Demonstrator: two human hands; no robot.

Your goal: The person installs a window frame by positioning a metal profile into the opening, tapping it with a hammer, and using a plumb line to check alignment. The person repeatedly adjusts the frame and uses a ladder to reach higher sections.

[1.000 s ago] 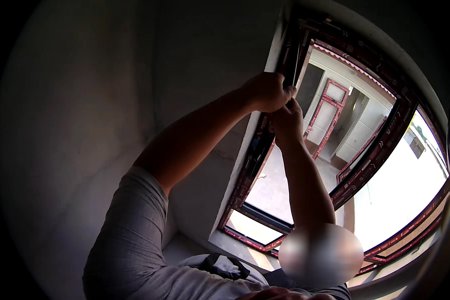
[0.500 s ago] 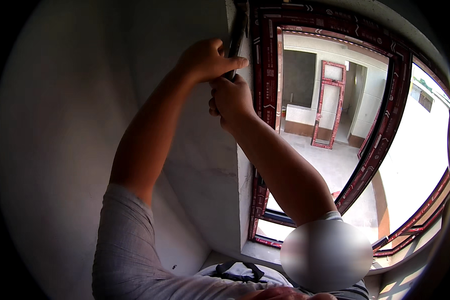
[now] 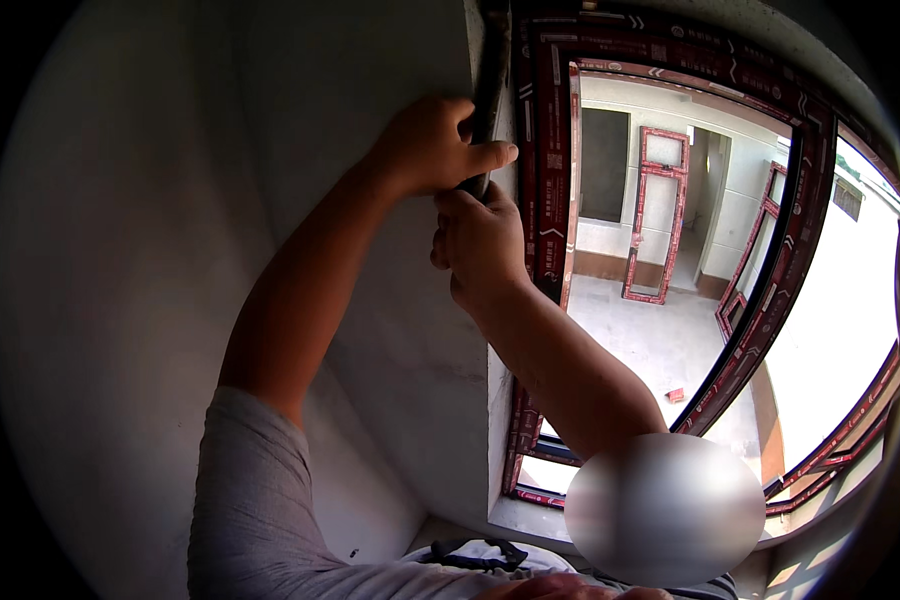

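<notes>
Both arms reach up to the gap where the wall meets the wrapped window frame (image 3: 547, 200). A dark, long bar-shaped tool (image 3: 492, 80) stands nearly upright along the frame's left side, its upper end running out of the view at the top. My left hand (image 3: 425, 148) is closed round it, thumb laid across the front. Just below, my right hand (image 3: 485, 238) grips its lower end with the fingers curled. The tool's exact kind is hard to make out.
Grey plastered wall (image 3: 400, 300) fills the left. Through the window opening a second red-wrapped frame (image 3: 658, 215) leans against a far wall. A small red item (image 3: 676, 395) lies on the floor outside. A blurred round patch (image 3: 665, 508) covers the lower right.
The view has shifted slightly, so the window sits a little lower and further right. Both hands and the tool have come down a little, with the grip unchanged.
</notes>
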